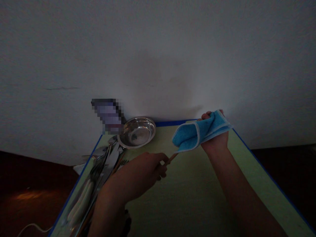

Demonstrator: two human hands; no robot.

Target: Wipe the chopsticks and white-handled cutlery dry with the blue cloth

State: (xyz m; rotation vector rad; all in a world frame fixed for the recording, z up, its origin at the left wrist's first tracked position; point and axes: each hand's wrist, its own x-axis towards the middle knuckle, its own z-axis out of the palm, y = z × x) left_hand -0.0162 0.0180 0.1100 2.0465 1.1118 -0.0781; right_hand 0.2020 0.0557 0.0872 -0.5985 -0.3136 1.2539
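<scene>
My left hand [148,172] pinches a thin light-brown wooden stick [172,158] between thumb and fingers. The stick's far end goes out of sight under a blue cloth [189,135] with pale edging, so I cannot tell what kind of utensil it is. My right hand [217,140] is closed around this cloth, palm turned up, its fingertips showing at the cloth's upper side. Both hands are above the green table top [177,197].
A shiny metal bowl [137,133] stands at the back left of the table. Beside it a phone-like device [108,113], pixelated, leans against the wall [158,65]. Knives, forks and spoons [106,161] lie along the left edge. A pale cable [34,225] is at bottom left.
</scene>
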